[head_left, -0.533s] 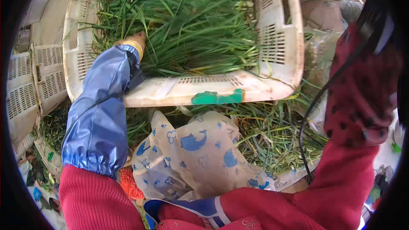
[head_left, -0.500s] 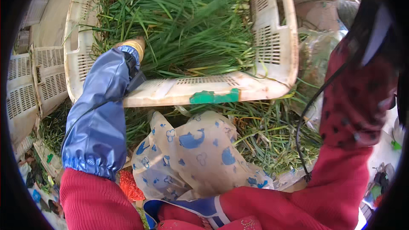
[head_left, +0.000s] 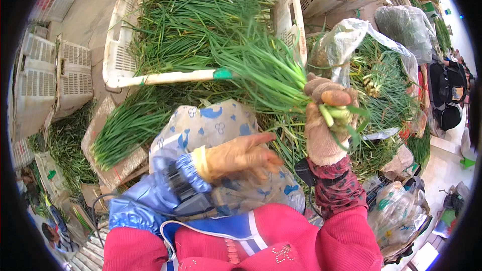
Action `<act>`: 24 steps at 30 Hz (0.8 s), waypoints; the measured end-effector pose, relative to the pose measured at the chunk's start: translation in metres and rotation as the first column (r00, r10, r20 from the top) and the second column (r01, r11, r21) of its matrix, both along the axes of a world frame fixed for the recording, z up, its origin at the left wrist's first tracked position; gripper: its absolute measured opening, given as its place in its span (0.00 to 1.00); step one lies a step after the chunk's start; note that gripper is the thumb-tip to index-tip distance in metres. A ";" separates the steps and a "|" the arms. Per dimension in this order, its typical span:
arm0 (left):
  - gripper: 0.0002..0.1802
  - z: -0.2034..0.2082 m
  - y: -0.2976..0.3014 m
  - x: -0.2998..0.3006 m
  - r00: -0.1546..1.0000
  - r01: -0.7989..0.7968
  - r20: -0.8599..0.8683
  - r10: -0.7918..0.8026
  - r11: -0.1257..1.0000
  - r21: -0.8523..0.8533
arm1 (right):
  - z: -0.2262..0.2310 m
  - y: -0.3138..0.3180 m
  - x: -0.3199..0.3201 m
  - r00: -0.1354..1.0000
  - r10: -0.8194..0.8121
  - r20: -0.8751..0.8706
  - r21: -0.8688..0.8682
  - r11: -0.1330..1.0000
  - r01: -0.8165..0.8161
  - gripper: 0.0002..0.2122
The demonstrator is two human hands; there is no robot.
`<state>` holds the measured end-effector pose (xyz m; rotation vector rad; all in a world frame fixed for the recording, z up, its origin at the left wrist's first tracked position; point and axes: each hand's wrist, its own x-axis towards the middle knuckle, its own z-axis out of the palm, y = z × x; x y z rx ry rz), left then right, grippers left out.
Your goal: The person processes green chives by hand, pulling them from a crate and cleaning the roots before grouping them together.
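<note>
My right hand point(head_left: 325, 130), in a pale fabric glove with orange showing at the fingers, is wrapped round a bunch of chives point(head_left: 273, 78). The white stem ends stick out of the fist, and the green leaves fan leftward over the crate's front right corner. My left hand point(head_left: 243, 156), in an orange-yellow rubber glove, is over my lap with its fingers apart and slightly blurred; it holds nothing. Ahead stands a white plastic crate point(head_left: 165, 78) with many chives point(head_left: 201, 22) lying in it. Another chive bundle point(head_left: 128, 133) rests on a board point(head_left: 125, 167) at the left.
A whale-patterned cloth point(head_left: 213, 120) covers my lap. Loose leaves lie around it. At the right are an opened clear plastic bag point(head_left: 351, 32) of greens and a bundle of clear bags point(head_left: 399, 211). White crates point(head_left: 37, 83) stand at the left, with more behind. A cable hangs near each forearm.
My left hand has come back from the chives in the crate to above my lap. My right hand, previously hard to make out at the dark upper right, now shows gripping a bunch of chives.
</note>
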<state>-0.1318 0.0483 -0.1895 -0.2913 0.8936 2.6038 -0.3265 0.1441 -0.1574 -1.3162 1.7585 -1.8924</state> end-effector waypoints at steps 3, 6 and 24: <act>0.53 0.007 0.054 -0.014 0.947 -0.291 -0.015 0.322 0.874 0.389 | 0.030 0.026 0.027 0.972 0.234 -0.030 -0.075 0.969 -0.235 0.12; 0.55 0.014 0.065 -0.026 0.889 -0.430 0.168 0.426 0.652 0.625 | 0.046 0.049 0.040 0.776 0.578 -0.254 -0.023 0.798 -0.602 0.09; 0.19 0.097 0.041 -0.056 0.816 -0.578 -0.370 0.444 0.631 -0.518 | 0.101 0.115 -0.012 0.867 0.333 0.371 0.444 0.756 -0.481 0.35</act>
